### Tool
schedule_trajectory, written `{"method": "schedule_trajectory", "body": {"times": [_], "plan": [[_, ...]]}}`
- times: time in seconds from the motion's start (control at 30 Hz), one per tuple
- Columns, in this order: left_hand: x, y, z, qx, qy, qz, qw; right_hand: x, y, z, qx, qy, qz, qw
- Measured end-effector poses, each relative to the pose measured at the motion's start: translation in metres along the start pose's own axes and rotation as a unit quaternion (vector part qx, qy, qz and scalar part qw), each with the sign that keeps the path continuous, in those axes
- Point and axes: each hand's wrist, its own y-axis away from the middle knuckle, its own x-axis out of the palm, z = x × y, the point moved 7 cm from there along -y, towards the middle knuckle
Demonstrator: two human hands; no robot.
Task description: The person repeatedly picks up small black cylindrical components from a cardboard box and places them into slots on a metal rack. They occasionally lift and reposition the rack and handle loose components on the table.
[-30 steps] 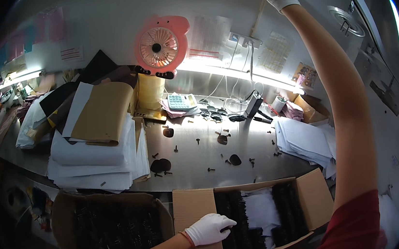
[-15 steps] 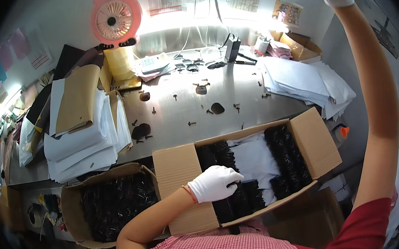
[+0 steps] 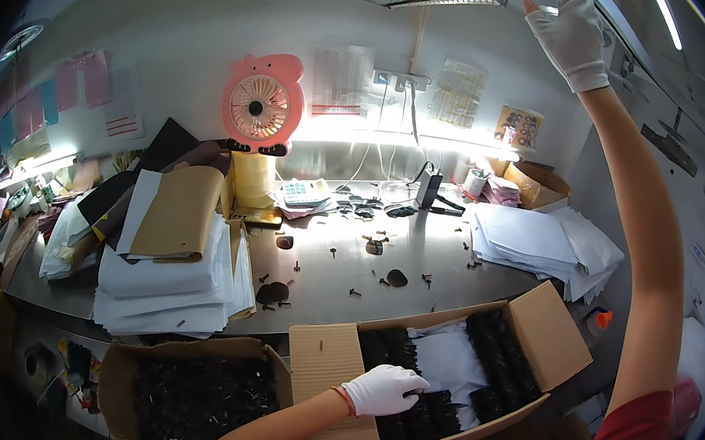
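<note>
My left hand (image 3: 383, 390), in a white glove, rests over the middle of an open cardboard box (image 3: 330, 394). Its fingers are curled down by the edge of a row of black pieces (image 3: 429, 414); whatever is between the fingertips is hidden. White paper sheets (image 3: 449, 360) lie between the black rows in that box. My right hand (image 3: 569, 30) is raised high at the upper right, near the long edge of an overhead light fixture (image 3: 596, 5). Its glove leaves two fingertips bare, and those fingers stand apart.
Left of the box, another carton (image 3: 113, 391) holds many glossy black pieces. On the metal bench (image 3: 327, 300) lie several screws and dark lens-shaped pieces (image 3: 272, 293). Paper stacks (image 3: 163, 296) flank it. A pink fan (image 3: 259, 107) and a calculator (image 3: 305, 192) are behind.
The view has tilted upward, so the boxes sit lower and an overhead metal frame shows. My raised right hand now shows whole with fingers apart. My left hand stays over the box.
</note>
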Motion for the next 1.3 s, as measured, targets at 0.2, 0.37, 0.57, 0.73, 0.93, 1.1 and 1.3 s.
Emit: {"method": "schedule_trajectory", "body": {"times": [0.2, 0.37, 0.57, 0.73, 0.93, 1.1, 1.3], "plan": [[0.001, 0.005, 0.003, -0.033, 0.013, 0.028, 0.999, 0.032, 0.003, 0.022, 0.000, -0.043, 0.045, 0.998], [-0.023, -0.033, 0.022, 0.019, -0.096, -0.088, 0.991, -0.023, 0.064, 0.125, 0.019, -0.163, 0.132, 0.978], [-0.046, -0.111, 0.157, -0.060, -0.268, -0.188, 0.943, -0.126, 0.209, 0.185, 0.085, -0.311, 0.359, 0.876], [-0.025, -0.152, 0.252, -0.135, -0.390, -0.035, 0.910, -0.246, 0.314, 0.174, 0.253, -0.349, 0.396, 0.811], [-0.051, -0.130, 0.367, -0.126, -0.293, -0.013, 0.948, -0.439, 0.437, 0.157, 0.472, -0.148, 0.450, 0.744], [-0.073, -0.090, 0.332, -0.392, -0.460, 0.127, 0.786, -0.641, 0.563, 0.201, 0.639, 0.046, 0.488, 0.594], [-0.057, -0.078, 0.155, -0.274, -0.399, -0.063, 0.873, -0.853, 0.720, 0.336, 0.812, 0.076, 0.559, 0.151]]}}
